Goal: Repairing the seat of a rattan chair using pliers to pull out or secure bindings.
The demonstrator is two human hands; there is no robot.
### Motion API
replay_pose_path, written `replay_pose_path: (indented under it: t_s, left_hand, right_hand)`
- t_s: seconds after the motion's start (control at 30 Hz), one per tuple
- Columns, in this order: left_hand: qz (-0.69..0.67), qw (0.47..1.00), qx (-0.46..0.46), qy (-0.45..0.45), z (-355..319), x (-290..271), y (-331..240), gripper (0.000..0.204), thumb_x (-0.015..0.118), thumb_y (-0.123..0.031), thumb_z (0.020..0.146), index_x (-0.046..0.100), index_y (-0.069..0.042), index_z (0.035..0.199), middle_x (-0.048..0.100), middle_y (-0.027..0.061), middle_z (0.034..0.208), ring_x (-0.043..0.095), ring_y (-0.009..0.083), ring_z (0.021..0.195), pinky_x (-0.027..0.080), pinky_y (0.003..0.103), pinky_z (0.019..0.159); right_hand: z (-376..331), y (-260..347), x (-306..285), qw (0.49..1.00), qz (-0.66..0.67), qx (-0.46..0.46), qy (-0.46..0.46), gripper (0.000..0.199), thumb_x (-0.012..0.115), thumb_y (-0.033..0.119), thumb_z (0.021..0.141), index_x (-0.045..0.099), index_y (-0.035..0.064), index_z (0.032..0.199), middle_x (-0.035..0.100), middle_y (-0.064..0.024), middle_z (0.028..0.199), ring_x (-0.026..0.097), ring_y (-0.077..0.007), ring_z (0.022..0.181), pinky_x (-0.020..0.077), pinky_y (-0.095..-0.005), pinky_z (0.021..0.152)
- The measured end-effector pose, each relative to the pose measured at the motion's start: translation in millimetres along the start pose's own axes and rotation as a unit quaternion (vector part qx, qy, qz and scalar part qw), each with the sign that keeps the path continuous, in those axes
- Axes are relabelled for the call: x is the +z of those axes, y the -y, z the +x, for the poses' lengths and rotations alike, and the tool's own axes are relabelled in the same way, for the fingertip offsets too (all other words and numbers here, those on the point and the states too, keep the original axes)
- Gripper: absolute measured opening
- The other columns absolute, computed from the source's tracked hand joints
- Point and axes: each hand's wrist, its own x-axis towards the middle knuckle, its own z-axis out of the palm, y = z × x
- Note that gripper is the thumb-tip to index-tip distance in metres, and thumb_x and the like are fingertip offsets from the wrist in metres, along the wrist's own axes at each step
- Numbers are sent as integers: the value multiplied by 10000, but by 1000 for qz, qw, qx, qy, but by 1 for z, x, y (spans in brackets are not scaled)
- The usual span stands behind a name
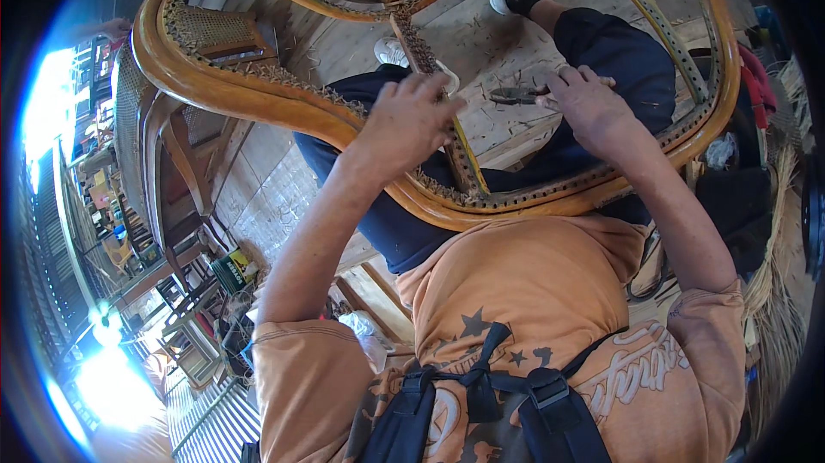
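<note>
A curved wooden chair frame [215, 89] lies across my lap, its inner edge lined with small holes and scraps of torn cane. Down its middle runs a narrow wooden crossbar [465, 167]. My left hand [404, 124] is over this bar near the left rail, its bent fingers slightly apart; whether they touch the bar is unclear. Closed around the handles of dark metal pliers [514, 95] is my right hand [591, 111], above the opening on the right. The pliers' jaws point left toward the bar, apart from it.
Cane scraps litter the wooden floor [335, 42]. Other cane-panelled chairs [133, 111] stand at left, with a dark green can [230, 272] below them. Long pale fibre strands [773, 265] hang at right beside a red cloth [756, 89]. My dark-trousered legs lie under the frame.
</note>
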Motion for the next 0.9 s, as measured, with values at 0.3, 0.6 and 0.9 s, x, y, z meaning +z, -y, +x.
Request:
replay_pose_path:
  t_s: [0.3,0.6,0.9]
  left_hand:
    - [80,991,103,39,0,10,2,289,580,-63,777,611,-62,1065,516,82,1201,539,269,1087,491,365,869]
    - [39,998,21,-42,12,9,1,224,618,-114,796,613,-46,1009,554,101,1108,599,275,935,510,403,788]
    - [-47,991,76,-100,35,13,4,104,645,-178,831,647,-78,859,620,90,795,610,294,837,458,425,785]
  right_hand:
    - [13,16,24,1000,7,11,0,382,539,32,815,493,16,1194,516,-177,1205,475,-348,1163,434,-412,980]
    - [15,17,29,995,1,-20,-99,371,541,53,825,496,40,1194,512,-148,1173,464,-320,1172,453,-411,958]
    - [10,12,27,991,18,-47,-122,308,542,82,839,514,38,1143,525,-132,1136,482,-320,1149,469,-412,929]
